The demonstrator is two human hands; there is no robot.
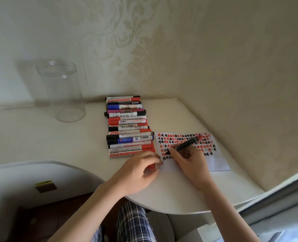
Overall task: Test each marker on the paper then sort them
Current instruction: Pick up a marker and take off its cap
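Observation:
A white sheet of paper (216,159) lies on the table, covered with rows of red and black test marks. My right hand (188,159) grips a black-bodied marker (184,145) with a red end, its tip touching the paper's left part. My left hand (139,172) rests on the table beside the paper's left edge and pinches a red cap (151,166). A row of several markers (129,126) with red, black, blue and purple caps lies side by side left of the paper.
A clear empty plastic jar (62,91) stands at the back left of the white table (49,137). The wallpapered wall closes the back and right. A chair back (40,177) sits near left, and the table's curved front edge is near my lap.

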